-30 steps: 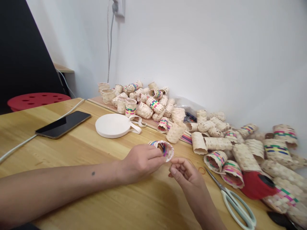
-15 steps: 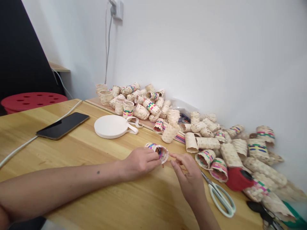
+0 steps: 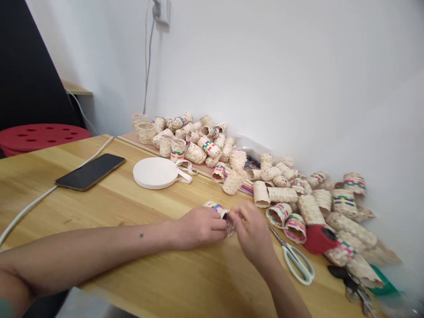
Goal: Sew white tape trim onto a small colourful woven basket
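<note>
My left hand [image 3: 200,227] is closed around a small woven basket [image 3: 214,206] with coloured bands, holding it on its side low over the table. The basket's open rim faces right, and both hands cover much of it. My right hand [image 3: 253,229] is at that rim, its fingers pinched together. Whatever lies between those fingertips is too small and blurred to name. Right of this hand, scissors [image 3: 296,260] with pale green handles rest on the wooden table [image 3: 159,274].
Many woven baskets [image 3: 311,210] are heaped along the wall. A red spool [image 3: 318,240] sits among them, with dark-handled scissors [image 3: 351,285] nearby. To the left are a white round strapped item [image 3: 155,173], a phone [image 3: 90,172] and a white cable [image 3: 31,206].
My right hand has moved in to the basket's rim and its fingers have closed; before, they were spread slightly apart from it. My left hand keeps its hold. The view has shifted slightly.
</note>
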`<action>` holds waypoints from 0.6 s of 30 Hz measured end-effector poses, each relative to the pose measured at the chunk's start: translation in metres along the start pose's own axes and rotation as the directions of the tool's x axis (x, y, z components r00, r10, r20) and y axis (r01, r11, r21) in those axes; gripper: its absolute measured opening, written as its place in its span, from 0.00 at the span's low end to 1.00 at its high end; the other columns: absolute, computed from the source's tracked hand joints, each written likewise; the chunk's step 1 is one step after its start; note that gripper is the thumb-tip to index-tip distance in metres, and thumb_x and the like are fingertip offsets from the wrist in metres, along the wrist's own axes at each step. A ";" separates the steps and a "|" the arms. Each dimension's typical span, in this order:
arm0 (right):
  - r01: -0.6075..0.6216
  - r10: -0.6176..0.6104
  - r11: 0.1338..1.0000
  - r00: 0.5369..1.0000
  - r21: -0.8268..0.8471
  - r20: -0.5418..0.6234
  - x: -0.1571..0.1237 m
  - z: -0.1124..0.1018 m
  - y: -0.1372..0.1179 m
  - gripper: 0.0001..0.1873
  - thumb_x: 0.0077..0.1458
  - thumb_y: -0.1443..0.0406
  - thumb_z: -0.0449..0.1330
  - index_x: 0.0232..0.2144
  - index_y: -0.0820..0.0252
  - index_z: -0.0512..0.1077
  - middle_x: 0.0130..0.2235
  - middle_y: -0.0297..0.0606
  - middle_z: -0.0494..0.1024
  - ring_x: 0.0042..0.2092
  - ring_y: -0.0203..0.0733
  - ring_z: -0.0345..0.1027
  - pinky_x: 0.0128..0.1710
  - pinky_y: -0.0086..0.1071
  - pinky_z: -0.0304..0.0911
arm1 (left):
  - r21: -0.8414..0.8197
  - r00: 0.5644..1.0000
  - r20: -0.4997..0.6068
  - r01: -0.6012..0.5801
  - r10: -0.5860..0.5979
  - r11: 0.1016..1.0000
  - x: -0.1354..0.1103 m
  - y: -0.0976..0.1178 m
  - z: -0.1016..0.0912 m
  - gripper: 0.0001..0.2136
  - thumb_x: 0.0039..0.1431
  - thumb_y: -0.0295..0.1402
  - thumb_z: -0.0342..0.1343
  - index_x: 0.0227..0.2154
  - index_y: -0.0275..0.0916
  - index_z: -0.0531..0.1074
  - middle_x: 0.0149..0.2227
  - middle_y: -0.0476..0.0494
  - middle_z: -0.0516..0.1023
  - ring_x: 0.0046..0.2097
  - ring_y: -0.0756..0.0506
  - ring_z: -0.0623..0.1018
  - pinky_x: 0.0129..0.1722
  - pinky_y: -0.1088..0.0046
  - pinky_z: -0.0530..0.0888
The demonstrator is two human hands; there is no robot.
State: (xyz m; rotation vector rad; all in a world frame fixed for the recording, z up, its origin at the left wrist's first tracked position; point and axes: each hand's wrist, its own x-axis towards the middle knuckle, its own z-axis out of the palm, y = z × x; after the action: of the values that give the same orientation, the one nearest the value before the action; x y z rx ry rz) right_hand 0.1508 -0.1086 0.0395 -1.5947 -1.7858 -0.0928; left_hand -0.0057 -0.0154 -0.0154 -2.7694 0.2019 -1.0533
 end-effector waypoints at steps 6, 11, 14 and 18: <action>-0.229 0.201 0.816 0.973 0.531 0.110 0.038 -0.041 -0.015 0.13 0.60 0.53 0.53 0.31 0.55 0.65 0.34 0.35 0.72 0.34 0.38 0.68 0.38 0.34 0.65 | -0.557 0.994 0.067 0.109 -0.086 0.823 0.008 -0.009 -0.029 0.07 0.63 0.28 0.51 0.34 0.37 0.74 0.33 0.42 0.77 0.35 0.49 0.76 0.34 0.77 0.69; -0.535 0.197 0.460 0.840 0.709 0.506 0.040 -0.049 -0.027 0.15 0.54 0.51 0.59 0.32 0.55 0.64 0.19 0.21 0.59 0.18 0.26 0.47 0.22 0.28 0.60 | -0.851 0.954 0.253 0.298 -0.160 0.433 0.011 -0.019 -0.046 0.09 0.60 0.34 0.55 0.31 0.35 0.77 0.32 0.39 0.77 0.32 0.49 0.76 0.30 0.78 0.70; -0.543 0.372 0.614 0.839 0.573 0.396 0.051 -0.065 -0.004 0.17 0.57 0.54 0.55 0.29 0.62 0.68 0.17 0.21 0.58 0.19 0.22 0.48 0.21 0.30 0.49 | -0.890 0.944 0.308 0.331 -0.120 0.313 0.010 -0.022 -0.048 0.10 0.60 0.37 0.56 0.31 0.35 0.78 0.30 0.41 0.76 0.30 0.50 0.74 0.28 0.79 0.69; -0.449 0.495 0.854 0.857 0.264 -0.145 0.079 -0.116 0.059 0.24 0.57 0.57 0.52 0.16 0.68 0.65 0.14 0.25 0.58 0.19 0.21 0.52 0.22 0.40 0.46 | -0.911 0.939 0.328 0.343 -0.102 0.228 0.007 -0.026 -0.046 0.11 0.59 0.38 0.57 0.30 0.36 0.78 0.31 0.41 0.75 0.31 0.49 0.74 0.30 0.78 0.70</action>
State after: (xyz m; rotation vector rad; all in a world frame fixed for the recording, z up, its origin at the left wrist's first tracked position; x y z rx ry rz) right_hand 0.2597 -0.0872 0.1442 -1.7426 -1.1558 0.1640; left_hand -0.0295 0.0039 0.0279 -4.1597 0.6344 -0.7800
